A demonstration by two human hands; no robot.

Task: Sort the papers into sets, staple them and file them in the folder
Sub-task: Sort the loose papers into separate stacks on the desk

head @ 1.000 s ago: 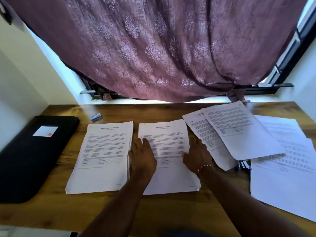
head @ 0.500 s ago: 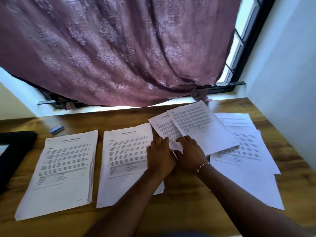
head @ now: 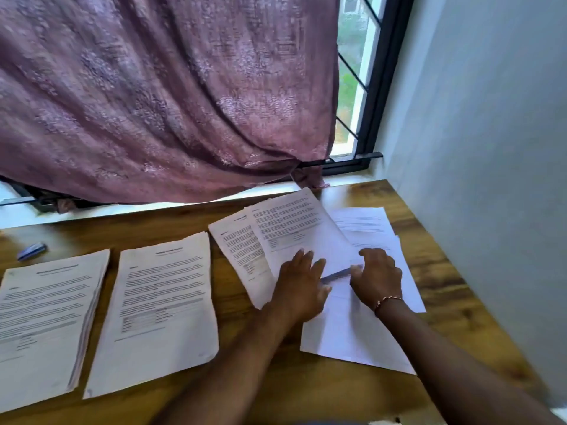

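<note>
Well, starting at the left, a small blue object (head: 31, 251) lies alone near the table's far edge, too blurred for us to name. Next come two squared-off sets of papers, the left pile (head: 46, 314) and the middle pile (head: 159, 308), lying side by side and just apart on the wooden table (head: 438, 271). Further right, the loose sheets (head: 285, 228) overlap one another, fanned and askew. Our left hand (head: 299, 286) rests flat on them with its fingers spread. Between the hands a slim blue thing (head: 336, 275) peeks out among the papers. Our right hand (head: 376, 279) arches over the rightmost sheets (head: 362, 222) with its thumb at that thing's end; we cannot tell whether it grips it.

We judge the sorting step to be in hand: two sets lie ready and a third heap is unsorted. Next we would need to gather these sheets and square them before stapling. The folder is out of view.
</note>
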